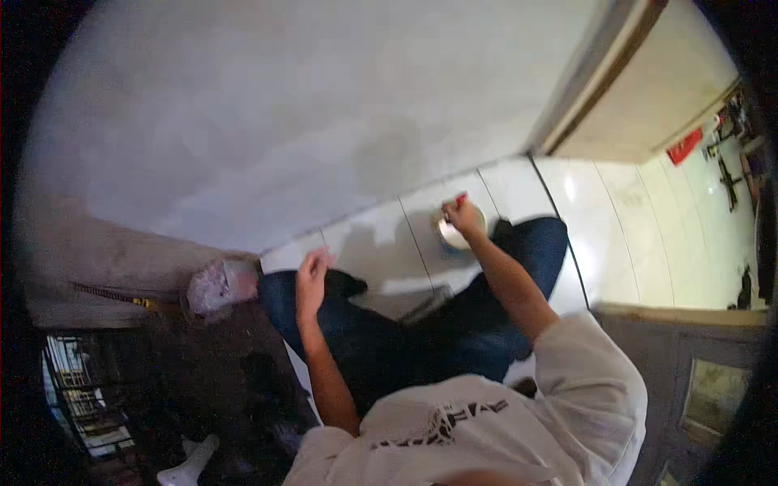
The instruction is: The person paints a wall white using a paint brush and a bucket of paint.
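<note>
Two arms (515, 279) outstretched, left grip (312, 279) loosely apart, right grip (460, 215) clamped on red object (462, 198)

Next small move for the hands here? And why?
I'd probably bring the left hand over to steady the round pale container on the floor. The right hand is over it, seemingly gripping a small red object, while the left hand looks empty and sits apart, by the left knee.
</note>
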Demonstrator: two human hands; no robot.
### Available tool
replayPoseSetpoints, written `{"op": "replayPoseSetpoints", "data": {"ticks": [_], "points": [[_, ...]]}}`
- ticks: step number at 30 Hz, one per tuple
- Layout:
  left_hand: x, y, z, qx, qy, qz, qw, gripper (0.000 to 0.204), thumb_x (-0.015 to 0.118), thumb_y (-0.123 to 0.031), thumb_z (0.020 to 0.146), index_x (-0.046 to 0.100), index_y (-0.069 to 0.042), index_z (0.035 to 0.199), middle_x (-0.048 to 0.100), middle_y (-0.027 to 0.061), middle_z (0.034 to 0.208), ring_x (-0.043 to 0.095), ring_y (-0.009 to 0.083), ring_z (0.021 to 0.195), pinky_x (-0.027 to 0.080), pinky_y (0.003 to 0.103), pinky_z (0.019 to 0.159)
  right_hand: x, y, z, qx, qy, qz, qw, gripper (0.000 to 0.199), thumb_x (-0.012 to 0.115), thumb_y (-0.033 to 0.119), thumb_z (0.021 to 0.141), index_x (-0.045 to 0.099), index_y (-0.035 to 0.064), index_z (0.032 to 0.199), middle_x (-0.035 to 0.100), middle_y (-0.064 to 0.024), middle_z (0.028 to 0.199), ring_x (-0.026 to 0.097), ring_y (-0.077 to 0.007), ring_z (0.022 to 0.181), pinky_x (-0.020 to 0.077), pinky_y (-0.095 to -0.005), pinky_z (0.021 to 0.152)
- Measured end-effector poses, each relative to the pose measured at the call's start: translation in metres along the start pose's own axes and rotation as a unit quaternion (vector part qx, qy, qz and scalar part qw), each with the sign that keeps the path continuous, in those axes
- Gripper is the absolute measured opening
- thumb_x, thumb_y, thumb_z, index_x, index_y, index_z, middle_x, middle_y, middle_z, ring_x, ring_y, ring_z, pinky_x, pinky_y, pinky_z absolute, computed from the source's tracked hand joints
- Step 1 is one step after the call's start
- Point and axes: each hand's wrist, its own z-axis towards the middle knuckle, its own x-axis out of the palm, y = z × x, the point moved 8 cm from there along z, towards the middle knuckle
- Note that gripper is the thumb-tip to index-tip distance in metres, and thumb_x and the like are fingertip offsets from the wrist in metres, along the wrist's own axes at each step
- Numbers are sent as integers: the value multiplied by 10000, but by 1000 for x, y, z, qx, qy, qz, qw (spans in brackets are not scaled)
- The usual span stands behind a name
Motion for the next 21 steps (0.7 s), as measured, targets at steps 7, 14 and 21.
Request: {"op": "replayPoseSetpoints", "data": {"ticks": [7,14,21], "points": [[129,19,-25,-128,238,-95,958,308,526,-189,1032,603,-4,1265,714,122,1076,677,196,988,506,321,892,46,-76,7,28,-47,-3,999,338,733,373,823,668,52,741,683,-157,702,685,-335,689,525,-443,643],[129,75,-15,-104,205,106,967,260,595,-128,966,651,-48,1208,732,123,977,685,186,898,524,314,808,61,-95,9,20,-45,-22,999,430,665,490,849,708,83,983,696,-198,903,672,-408,872,522,-484,788],[126,42,12,-61,122,40,990,247,567,-98,980,632,-7,1201,724,142,1010,683,192,863,520,304,755,85,-163,19,161,-36,21,986,429,718,474,825,707,76,986,704,-197,925,682,-397,899,540,-470,805]]}}
